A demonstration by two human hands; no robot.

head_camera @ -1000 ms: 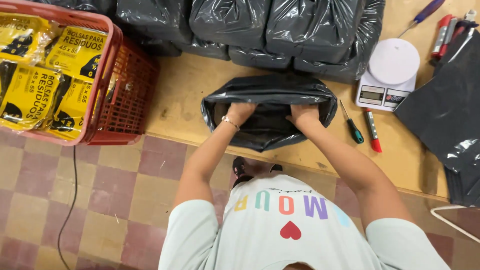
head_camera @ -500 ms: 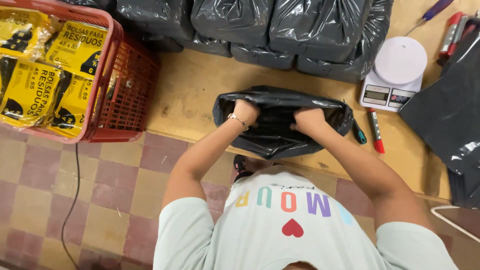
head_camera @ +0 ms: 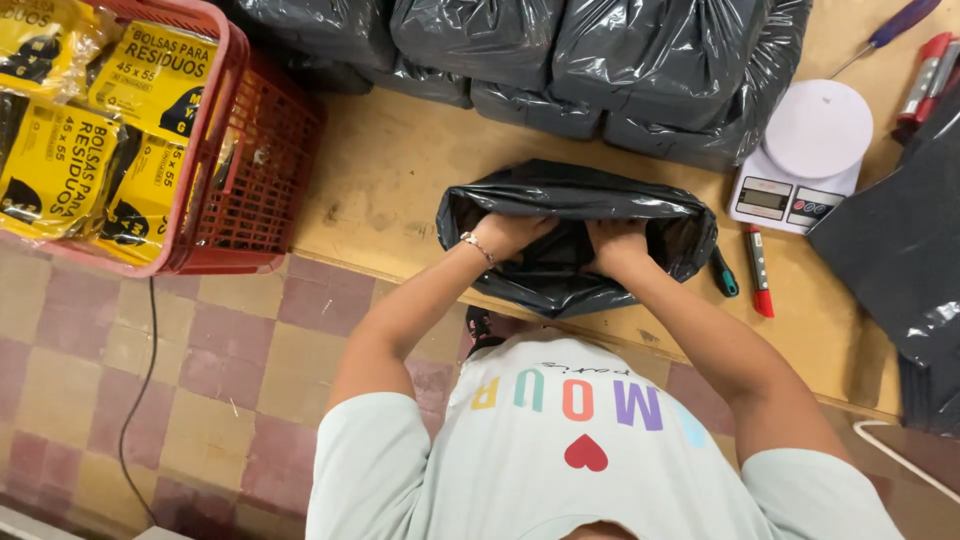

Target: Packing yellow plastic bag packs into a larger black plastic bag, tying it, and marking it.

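Head view: left of the black bag (head_camera: 575, 215) stands a red basket (head_camera: 245, 150) of yellow packets. Left hand (head_camera: 510, 235) and right hand (head_camera: 615, 245) press flat on the bag, seemingly squeezing air out. Right of it sit a scale (head_camera: 805, 155) and a marker (head_camera: 758, 270).
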